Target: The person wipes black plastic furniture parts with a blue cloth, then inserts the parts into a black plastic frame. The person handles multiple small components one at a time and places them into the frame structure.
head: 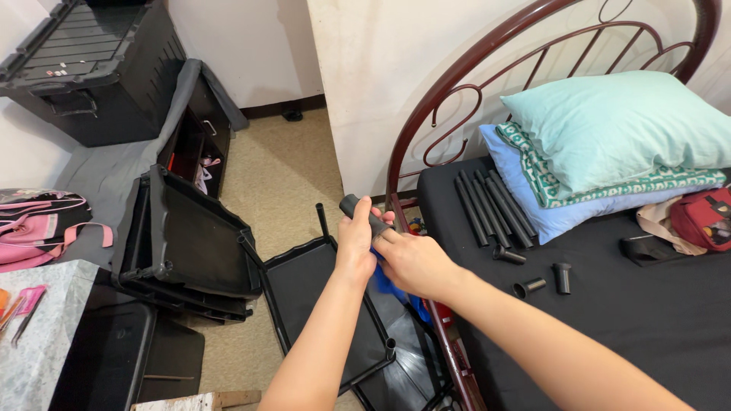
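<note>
Head view: left hand (356,242) and right hand (411,262) each keep a closed grip around a matte black plastic tube (364,212)

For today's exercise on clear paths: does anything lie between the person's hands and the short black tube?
Nothing visible does. The left hand already grips the short black tube, and the right hand touches it from the side, above the black shelf tray.
</note>
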